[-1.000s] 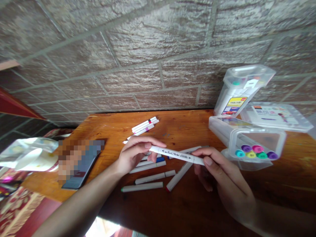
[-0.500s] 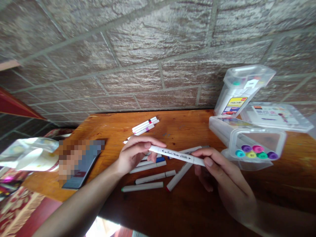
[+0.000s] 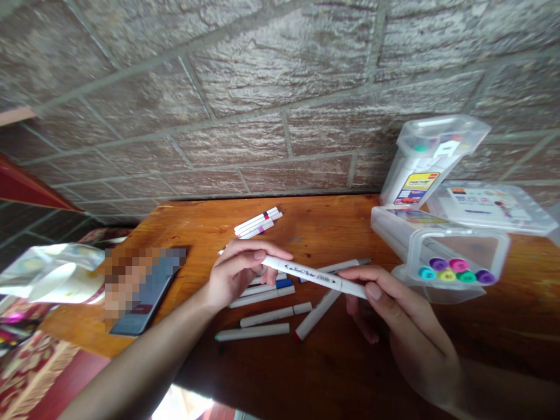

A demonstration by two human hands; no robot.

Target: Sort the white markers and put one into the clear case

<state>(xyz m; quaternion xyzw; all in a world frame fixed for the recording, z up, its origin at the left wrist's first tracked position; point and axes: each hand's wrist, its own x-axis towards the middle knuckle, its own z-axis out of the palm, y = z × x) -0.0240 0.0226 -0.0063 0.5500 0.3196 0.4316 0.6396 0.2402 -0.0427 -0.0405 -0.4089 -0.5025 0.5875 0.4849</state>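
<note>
The held pen (image 3: pixel 312 275) reads “Touch” plus a blurred word, the label (image 3: pixel 416 188) on the box (image 3: pixel 431 160) at its two o'clock says “marker”, and the flat case's (image 3: pixel 490 207) characters are unclear.

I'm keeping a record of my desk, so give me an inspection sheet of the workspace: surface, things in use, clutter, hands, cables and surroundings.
Surface: varnished brown wooden table, with loose white markers with coloured ends scattered on it.
Things in use: slim white plastic marker with black print, slanting between both hands; clear plastic case lying on its side, with colour-ended markers inside.
Clutter: dark flat phone, partly pixelated; upright clear plastic case with a yellow-and-blue label.
Hands: left hand grips the slim marker's left end; right hand grips its right end.
Cables: nothing seen.
Surroundings: rough grey-brown block wall behind the table.
</note>
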